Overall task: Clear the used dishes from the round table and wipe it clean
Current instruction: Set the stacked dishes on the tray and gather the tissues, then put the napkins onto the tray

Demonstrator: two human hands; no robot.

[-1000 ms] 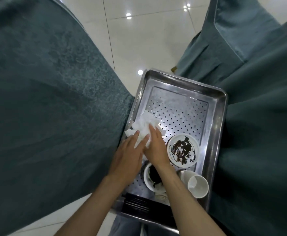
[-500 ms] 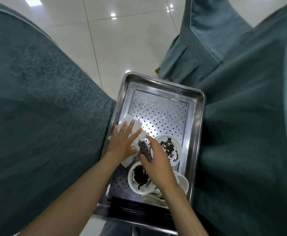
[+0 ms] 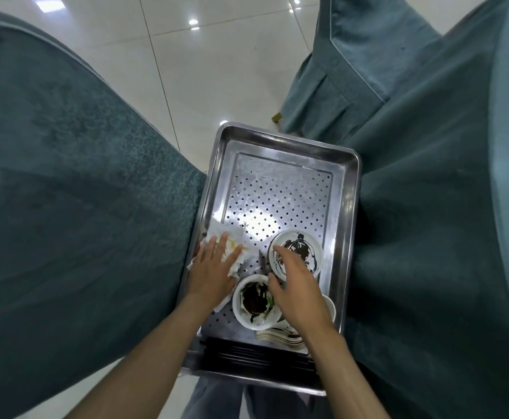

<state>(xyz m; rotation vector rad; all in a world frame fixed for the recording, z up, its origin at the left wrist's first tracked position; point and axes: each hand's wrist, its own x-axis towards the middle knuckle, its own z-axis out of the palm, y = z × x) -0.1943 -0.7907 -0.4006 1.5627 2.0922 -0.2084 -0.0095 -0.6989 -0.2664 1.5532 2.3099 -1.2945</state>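
Your left hand [image 3: 214, 267] lay flat, fingers straight, pinning the napkin [image 3: 232, 244] by the tray's [image 3: 348, 207] left wall (likely so it stayed put). Your right hand [image 3: 298, 293], fingers loose and empty, reached over the soiled plate [image 3: 309, 246] and bowl [image 3: 251, 302] at the near end of the tray, whose long axis ran away from you.

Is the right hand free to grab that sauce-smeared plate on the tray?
Probably yes. The right hand is open and holds nothing, its fingertips at the near rim of the plate. Nothing lies over the plate; the bowl sits beside it.
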